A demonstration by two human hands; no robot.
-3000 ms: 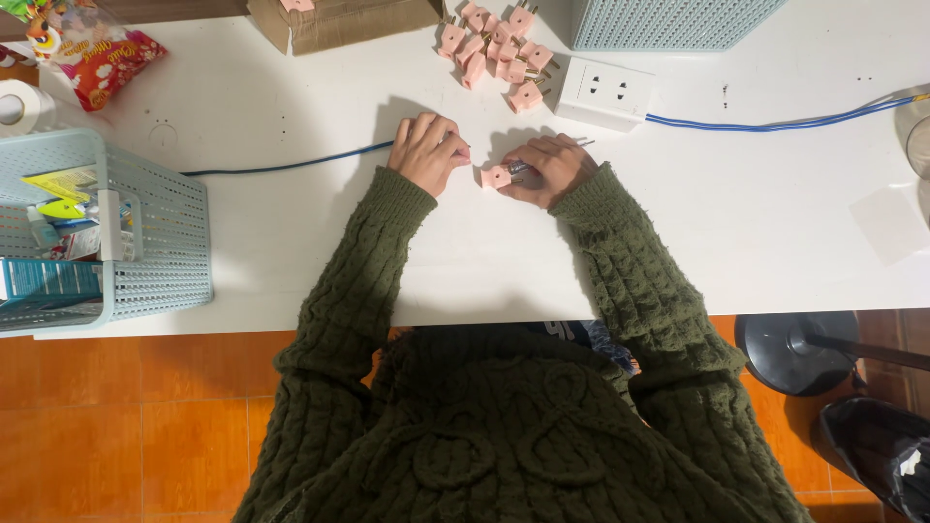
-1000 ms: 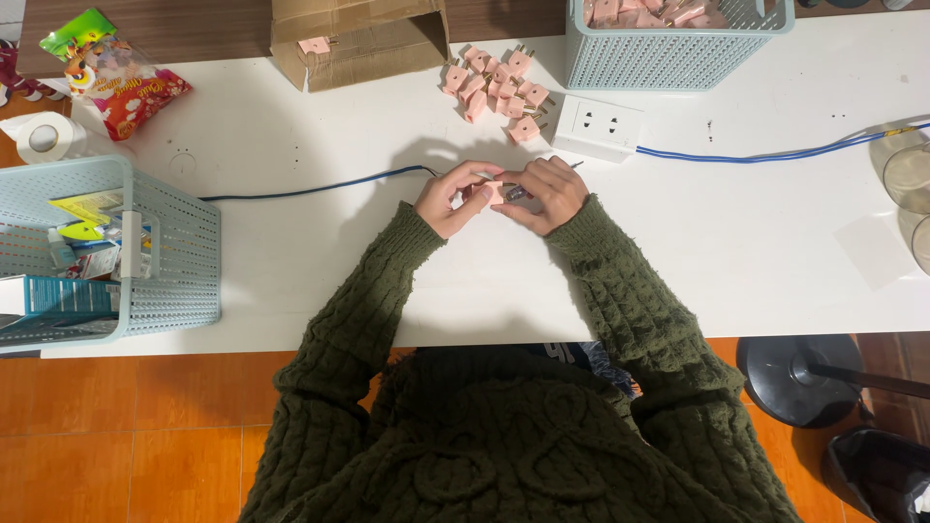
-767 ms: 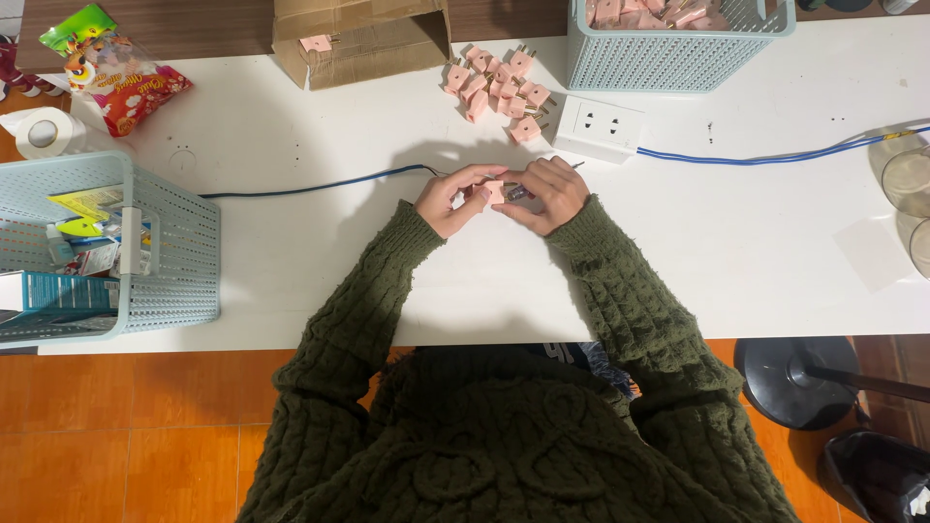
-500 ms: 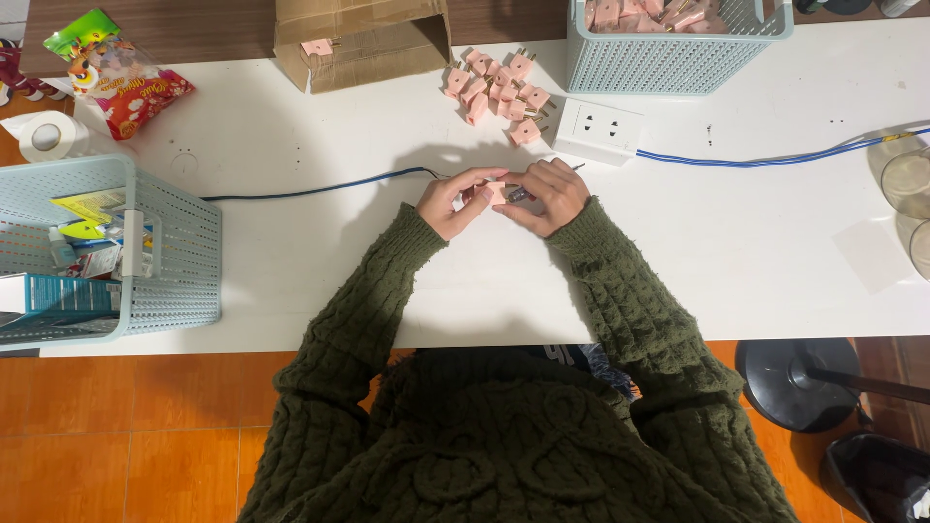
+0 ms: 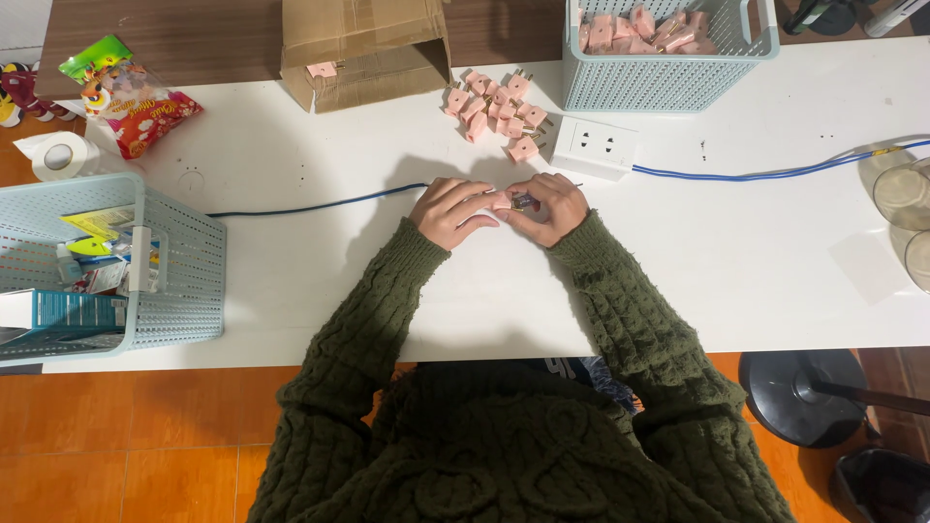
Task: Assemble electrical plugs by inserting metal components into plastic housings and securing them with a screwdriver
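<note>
Left hand point(image 5: 453, 211) and right hand point(image 5: 549, 206) fingertip-to-fingertip around small pink plug point(image 5: 521, 201).

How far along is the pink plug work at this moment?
Done, apparently: a basket at the table's far edge holds many pink plugs. In hand: the left hand and right hand meet over one small piece, mostly hidden. Left: a loose pile of plugs beside the white socket block.
</note>
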